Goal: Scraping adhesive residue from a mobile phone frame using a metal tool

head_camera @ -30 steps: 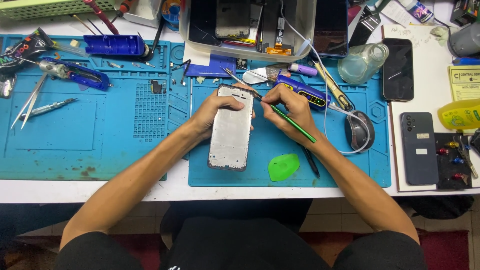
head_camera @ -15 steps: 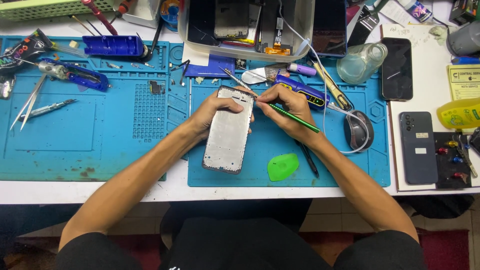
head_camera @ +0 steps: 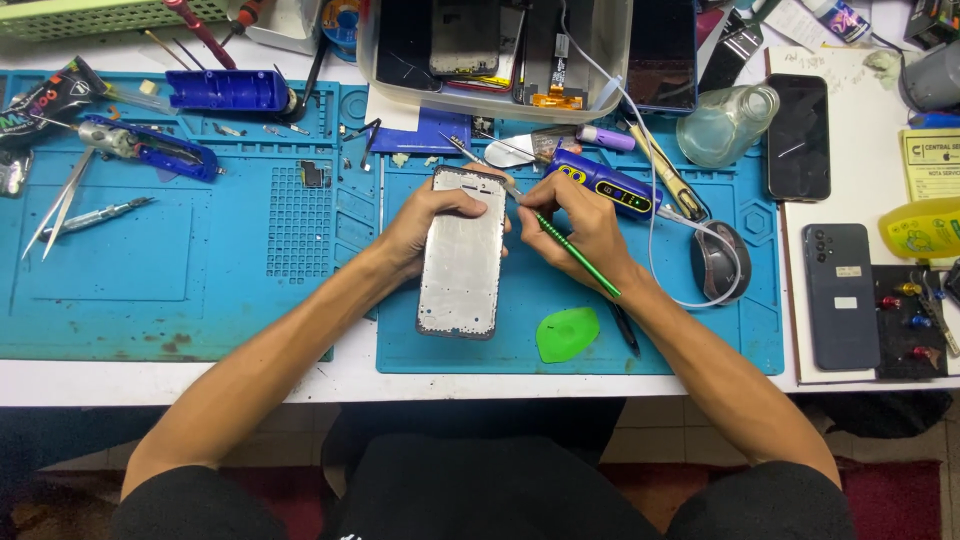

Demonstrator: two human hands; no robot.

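Note:
A bare silver phone frame [head_camera: 462, 255] lies face up on the right blue work mat [head_camera: 690, 340]. My left hand [head_camera: 425, 225] grips its upper left edge, thumb across the top. My right hand [head_camera: 578, 215] holds a thin green-handled tool [head_camera: 575, 252] like a pen, its metal tip touching the frame's top right corner. A green pick [head_camera: 566, 334] lies on the mat just right of the frame's lower end.
A grey tray [head_camera: 500, 60] of phone parts stands behind the hands. Tweezers [head_camera: 95, 215] and blue tools rest on the left mat [head_camera: 150, 290]. A mouse [head_camera: 722, 262], a glass jar [head_camera: 725, 122] and two dark phones [head_camera: 798, 135] [head_camera: 840, 295] lie to the right.
The phone frame has shifted slightly down and left under my hands, and the green tool's tip has moved along the frame's top edge towards its right corner.

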